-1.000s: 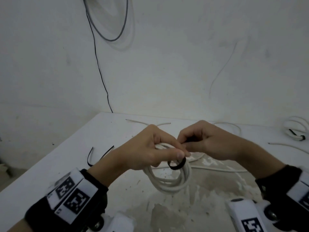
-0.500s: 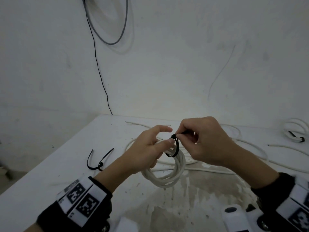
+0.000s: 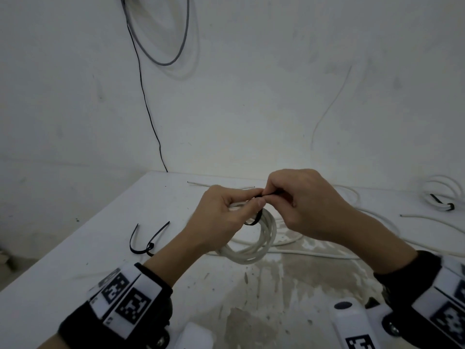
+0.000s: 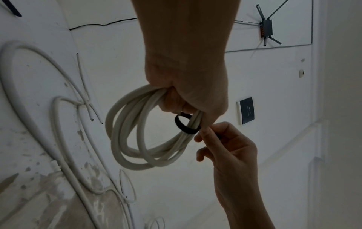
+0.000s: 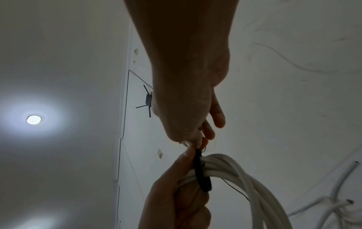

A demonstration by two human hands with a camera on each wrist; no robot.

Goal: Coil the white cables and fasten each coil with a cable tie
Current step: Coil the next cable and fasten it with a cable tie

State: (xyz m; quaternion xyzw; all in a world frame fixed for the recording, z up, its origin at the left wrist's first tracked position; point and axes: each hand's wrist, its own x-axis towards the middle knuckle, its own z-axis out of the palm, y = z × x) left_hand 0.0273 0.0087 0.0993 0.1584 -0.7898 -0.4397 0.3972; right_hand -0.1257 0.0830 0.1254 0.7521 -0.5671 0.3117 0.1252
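A white cable coil (image 3: 254, 248) (image 4: 137, 139) (image 5: 245, 178) hangs above the table, its top bunched in my left hand (image 3: 226, 212) (image 4: 186, 96). A black cable tie (image 3: 254, 219) (image 4: 185, 126) (image 5: 201, 175) loops loosely around the gathered strands. My right hand (image 3: 297, 200) (image 5: 197, 133) pinches the tie's end right beside my left thumb and forefinger. The tie's head is hidden between the fingertips.
Two loose black cable ties (image 3: 148, 238) lie on the white table (image 3: 75, 260) to the left. A tied white coil (image 3: 440, 195) sits at the far right. Loose white cables (image 3: 327, 253) trail behind and right of my hands. A wall rises behind the table.
The hands and coil rose slightly. My right hand shifted from beside the loop to pinching the tie's end at the top, against my left fingertips.
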